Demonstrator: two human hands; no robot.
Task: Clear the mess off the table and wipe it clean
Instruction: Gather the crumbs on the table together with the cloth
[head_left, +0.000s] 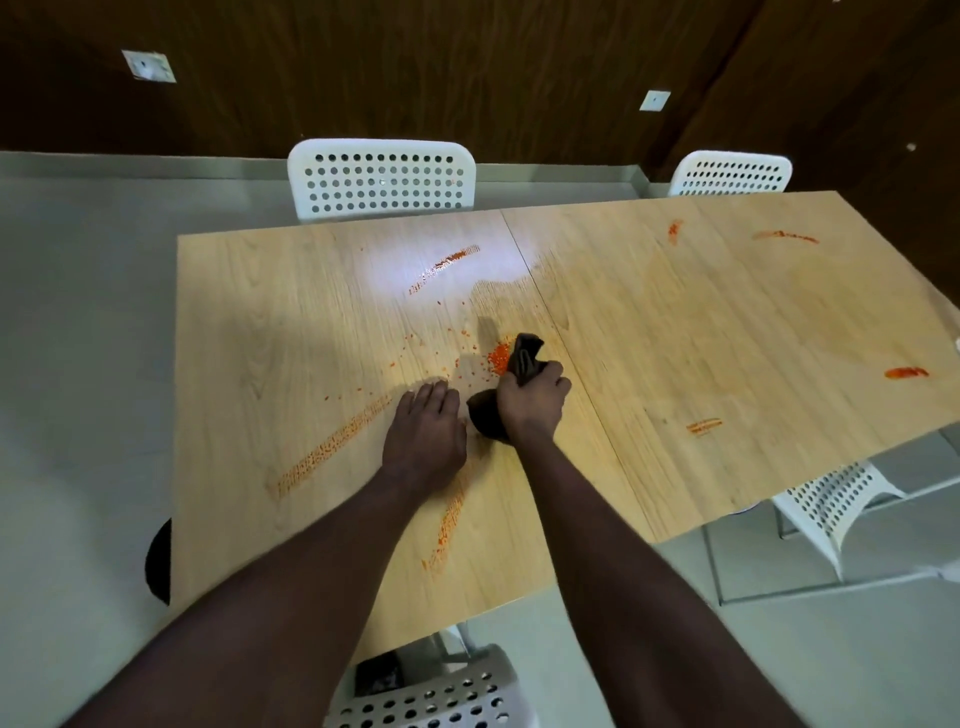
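Orange streak (332, 448): long smear on the wooden table (675, 322), left of both hands.
Left hand (425, 431): flat on the tabletop, fingers straight.
Crumbs (497, 358): orange pile touching the cloth.
Cloth (527, 356): dark brown, bunched, mid-table.
Right hand (531, 402): fingers curled round the cloth.
Smears (906, 372): smaller, scattered across the right half.

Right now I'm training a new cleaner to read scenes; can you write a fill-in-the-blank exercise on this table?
1. The right hand grips a dark brown ____.
2. The left hand rests, fingers straight, on the wooden ____.
3. The perforated chair at the far edge is ____ in colour.
Missing words: cloth; table; white.
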